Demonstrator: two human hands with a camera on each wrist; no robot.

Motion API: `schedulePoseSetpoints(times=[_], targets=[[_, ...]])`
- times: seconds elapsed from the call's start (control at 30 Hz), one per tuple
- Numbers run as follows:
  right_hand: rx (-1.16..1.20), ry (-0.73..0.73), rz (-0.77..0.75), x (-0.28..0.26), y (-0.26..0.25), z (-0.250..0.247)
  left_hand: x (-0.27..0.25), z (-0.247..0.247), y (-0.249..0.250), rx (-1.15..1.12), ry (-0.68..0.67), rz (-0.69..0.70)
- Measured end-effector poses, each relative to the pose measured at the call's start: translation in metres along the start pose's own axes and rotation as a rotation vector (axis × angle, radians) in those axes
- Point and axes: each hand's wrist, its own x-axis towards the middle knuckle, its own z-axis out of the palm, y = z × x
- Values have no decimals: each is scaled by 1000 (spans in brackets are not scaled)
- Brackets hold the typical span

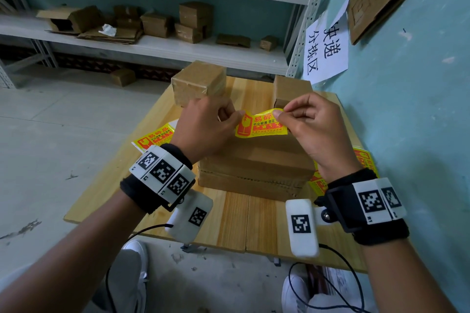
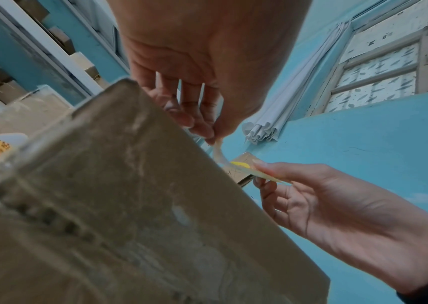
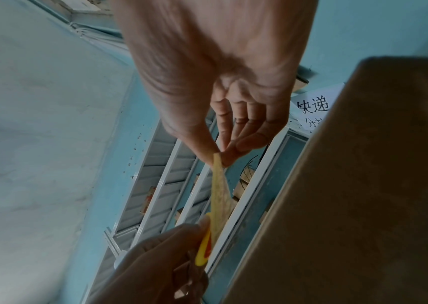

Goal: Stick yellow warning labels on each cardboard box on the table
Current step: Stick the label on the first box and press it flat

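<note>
A yellow warning label [image 1: 259, 124] with red print hangs stretched between my two hands above a large cardboard box [image 1: 254, 168] near the table's middle. My left hand [image 1: 211, 124] pinches the label's left end. My right hand [image 1: 305, 122] pinches its upper right corner. In the left wrist view the label [image 2: 223, 158] curls from my left fingertips [image 2: 208, 135] toward the right hand [image 2: 298, 197]. In the right wrist view the label [image 3: 219, 189] runs edge-on from my right fingertips [image 3: 231, 152] down to the left hand [image 3: 160, 267]. Two smaller boxes [image 1: 199, 82] [image 1: 291, 90] stand behind.
More yellow labels lie on the wooden table [image 1: 236, 218] at the left [image 1: 155, 138] and right [image 1: 363, 160] of the big box. A blue wall with a paper sign [image 1: 324, 48] is close on the right. Shelves [image 1: 152, 43] with cardboard boxes stand behind the table.
</note>
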Motion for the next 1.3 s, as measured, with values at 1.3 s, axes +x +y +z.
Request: schedulePoseSetpoints(times=[1.3], targets=[[-352, -8, -193, 1, 0, 7, 9, 2, 5, -31, -2, -111]])
